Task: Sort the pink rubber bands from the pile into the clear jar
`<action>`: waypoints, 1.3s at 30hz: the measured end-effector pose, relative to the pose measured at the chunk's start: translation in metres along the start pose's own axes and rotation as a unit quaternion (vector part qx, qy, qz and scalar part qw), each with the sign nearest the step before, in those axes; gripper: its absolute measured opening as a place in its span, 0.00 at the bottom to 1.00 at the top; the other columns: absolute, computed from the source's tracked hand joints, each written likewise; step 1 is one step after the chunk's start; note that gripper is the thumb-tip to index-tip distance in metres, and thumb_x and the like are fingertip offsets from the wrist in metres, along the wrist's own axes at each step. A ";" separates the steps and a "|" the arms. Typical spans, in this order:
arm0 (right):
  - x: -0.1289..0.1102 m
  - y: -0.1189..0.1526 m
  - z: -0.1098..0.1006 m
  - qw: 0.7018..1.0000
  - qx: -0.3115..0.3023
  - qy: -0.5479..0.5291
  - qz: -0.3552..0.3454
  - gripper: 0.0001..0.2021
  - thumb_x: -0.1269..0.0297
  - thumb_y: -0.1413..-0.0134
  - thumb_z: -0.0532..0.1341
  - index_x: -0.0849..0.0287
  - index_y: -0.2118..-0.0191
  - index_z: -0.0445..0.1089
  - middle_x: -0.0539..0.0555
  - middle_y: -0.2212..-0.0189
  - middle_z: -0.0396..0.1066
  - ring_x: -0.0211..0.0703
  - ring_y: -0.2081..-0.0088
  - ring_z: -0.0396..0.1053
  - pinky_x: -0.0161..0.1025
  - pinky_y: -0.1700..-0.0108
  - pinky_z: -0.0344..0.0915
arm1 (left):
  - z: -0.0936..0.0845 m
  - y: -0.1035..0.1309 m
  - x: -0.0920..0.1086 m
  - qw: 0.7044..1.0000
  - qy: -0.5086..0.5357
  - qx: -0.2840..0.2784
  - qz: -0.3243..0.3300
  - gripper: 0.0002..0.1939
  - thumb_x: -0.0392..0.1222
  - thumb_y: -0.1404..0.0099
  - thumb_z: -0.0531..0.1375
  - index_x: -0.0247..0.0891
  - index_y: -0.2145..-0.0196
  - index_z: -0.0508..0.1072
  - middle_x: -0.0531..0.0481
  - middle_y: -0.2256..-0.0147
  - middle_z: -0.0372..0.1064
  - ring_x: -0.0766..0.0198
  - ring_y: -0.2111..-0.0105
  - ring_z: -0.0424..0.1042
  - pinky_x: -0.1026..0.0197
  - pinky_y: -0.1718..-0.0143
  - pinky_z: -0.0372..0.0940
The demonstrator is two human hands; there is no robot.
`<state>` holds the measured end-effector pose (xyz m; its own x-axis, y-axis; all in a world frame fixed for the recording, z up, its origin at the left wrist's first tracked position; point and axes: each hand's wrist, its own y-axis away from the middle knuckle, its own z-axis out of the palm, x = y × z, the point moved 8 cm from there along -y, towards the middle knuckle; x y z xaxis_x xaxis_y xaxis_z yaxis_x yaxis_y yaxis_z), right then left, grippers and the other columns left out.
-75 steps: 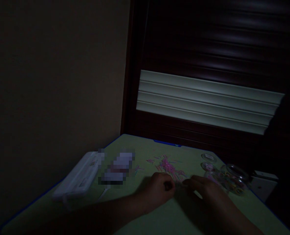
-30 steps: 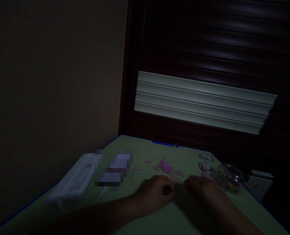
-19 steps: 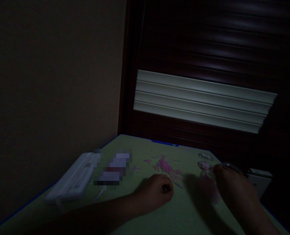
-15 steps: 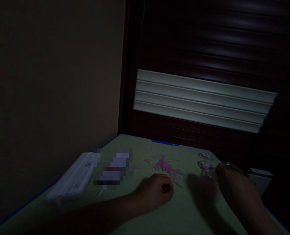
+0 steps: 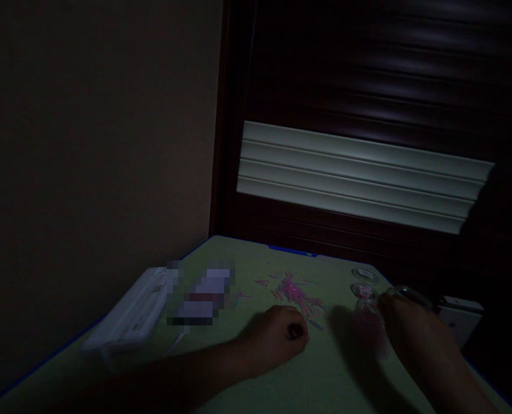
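Observation:
My left hand [image 5: 279,336] rests on the green tabletop [image 5: 239,250] with its fingers curled; whatever they hold, if anything, is too dark to make out. Just beyond it lies a scattered pile of small pink pieces [image 5: 294,290]. On the right, my right hand [image 5: 405,322] is closed above the table edge, its fingertips hidden. A blurred clear container with pink contents [image 5: 368,328] is beside its fingers; whether the hand touches it is unclear. Behind that are a small round container [image 5: 363,290] and a round clear lid or dish [image 5: 365,275].
A long white case [image 5: 129,310] lies at the left edge of the table. Beside it is a pixelated phone-like object [image 5: 204,296] with a white cable [image 5: 177,341]. A white box [image 5: 459,316] stands beyond the right edge. Walls and dark slatted panels rise behind.

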<state>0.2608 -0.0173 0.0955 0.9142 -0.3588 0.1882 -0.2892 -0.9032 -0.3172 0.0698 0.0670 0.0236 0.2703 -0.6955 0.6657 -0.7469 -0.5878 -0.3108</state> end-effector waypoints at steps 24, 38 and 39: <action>-0.013 0.003 -0.008 0.999 0.021 0.017 -0.035 0.14 0.75 0.45 0.49 0.58 0.63 0.71 0.59 0.66 0.73 0.50 0.66 0.72 0.41 0.69 0.61 | 0.001 0.000 -0.003 1.000 -0.004 -0.002 -0.008 0.06 0.38 0.42 0.57 0.37 0.70 0.74 0.53 0.69 0.70 0.66 0.69 0.69 0.68 0.69 0.60; -0.089 0.018 -0.001 0.958 0.040 -0.036 -0.282 0.10 0.78 0.46 0.55 0.58 0.68 0.71 0.53 0.71 0.72 0.44 0.68 0.70 0.37 0.67 0.58 | 0.001 -0.001 -0.002 1.000 0.000 0.004 0.014 0.05 0.37 0.43 0.57 0.37 0.70 0.74 0.54 0.70 0.70 0.68 0.70 0.68 0.69 0.71 0.59; -0.092 0.019 0.000 0.956 0.035 -0.047 -0.286 0.10 0.78 0.46 0.55 0.59 0.69 0.71 0.52 0.72 0.72 0.43 0.69 0.70 0.36 0.67 0.58 | 0.000 -0.002 -0.003 1.000 0.001 -0.002 0.013 0.06 0.37 0.43 0.57 0.37 0.70 0.74 0.54 0.71 0.70 0.68 0.71 0.68 0.69 0.71 0.58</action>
<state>0.1711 -0.0013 0.0724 0.9393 0.2154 0.2670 0.2833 -0.9260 -0.2497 0.0704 0.0699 0.0223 0.2493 -0.7097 0.6590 -0.7565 -0.5675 -0.3250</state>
